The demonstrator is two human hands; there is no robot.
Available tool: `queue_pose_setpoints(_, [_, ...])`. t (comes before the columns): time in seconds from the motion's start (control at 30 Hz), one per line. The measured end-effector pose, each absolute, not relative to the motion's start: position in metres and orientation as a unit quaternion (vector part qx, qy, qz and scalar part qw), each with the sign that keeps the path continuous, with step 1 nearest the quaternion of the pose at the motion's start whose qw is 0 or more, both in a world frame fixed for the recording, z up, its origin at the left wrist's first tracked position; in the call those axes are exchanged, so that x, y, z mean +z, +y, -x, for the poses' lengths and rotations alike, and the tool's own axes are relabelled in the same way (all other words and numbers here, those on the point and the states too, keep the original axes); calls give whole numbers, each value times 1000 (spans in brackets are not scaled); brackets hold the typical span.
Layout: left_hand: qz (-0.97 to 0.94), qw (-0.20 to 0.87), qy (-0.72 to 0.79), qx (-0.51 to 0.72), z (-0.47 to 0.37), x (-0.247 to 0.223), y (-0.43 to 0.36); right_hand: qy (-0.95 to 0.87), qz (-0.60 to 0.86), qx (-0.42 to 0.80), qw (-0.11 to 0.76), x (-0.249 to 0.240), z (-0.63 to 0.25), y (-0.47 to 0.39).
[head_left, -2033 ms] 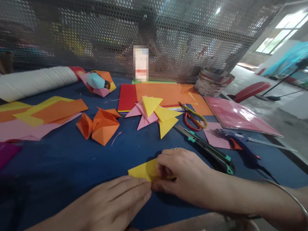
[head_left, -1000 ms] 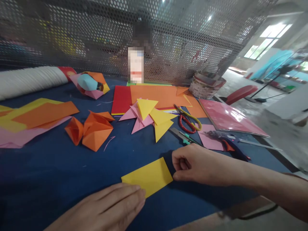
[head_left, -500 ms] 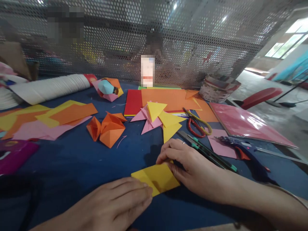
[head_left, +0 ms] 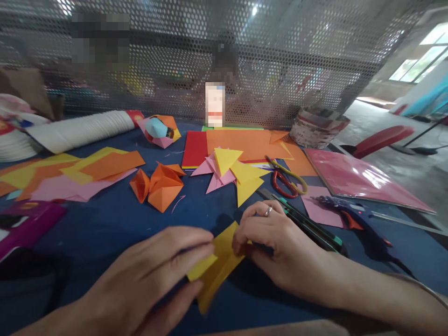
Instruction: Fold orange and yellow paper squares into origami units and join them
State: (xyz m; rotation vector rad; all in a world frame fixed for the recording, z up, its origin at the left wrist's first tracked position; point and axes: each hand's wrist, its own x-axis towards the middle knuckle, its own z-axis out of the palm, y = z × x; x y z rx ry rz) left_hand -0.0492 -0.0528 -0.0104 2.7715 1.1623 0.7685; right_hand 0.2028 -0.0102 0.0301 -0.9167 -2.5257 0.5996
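A yellow sheet of folded paper [head_left: 224, 259] is held between both hands just over the blue table, its creased flaps partly raised. My left hand [head_left: 157, 275] grips its left side, thumb below and fingers on top. On the right edge, my right hand [head_left: 276, 233] pinches the paper between thumb and curled fingers; a ring shows on one finger. Just beyond lie yellow folded triangles [head_left: 245, 175] and pink folded pieces [head_left: 213, 172]. Orange folded shapes [head_left: 163, 189] rest farther left.
Scissors [head_left: 289, 179], a green-and-black cutter knife [head_left: 308, 226] and a blue glue gun [head_left: 360, 219] lie to the right. Coloured paper sheets [head_left: 101, 165], stacked paper cups [head_left: 87, 128] and a purple object [head_left: 35, 221] are at left. A perforated metal panel [head_left: 168, 60] stands behind.
The yellow paper has been turned and lifted, with its flaps opening. My left hand has gone from pressing flat on it to gripping its edge.
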Motion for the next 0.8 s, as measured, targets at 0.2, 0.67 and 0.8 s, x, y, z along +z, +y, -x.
queue_pose_setpoints(0.2, [-802, 244, 465, 285, 26, 2, -41, -930, 238, 178, 218, 31, -207, -15])
queue_pose_setpoints(0.67, [-651, 530, 429, 333, 3, -8, -29, -963, 190, 45, 184, 27, -216, -11])
queue_pose_setpoints(0.8, [-631, 547, 435, 337, 9, -11, -28, -969, 195, -30, 150, 22, -220, -8])
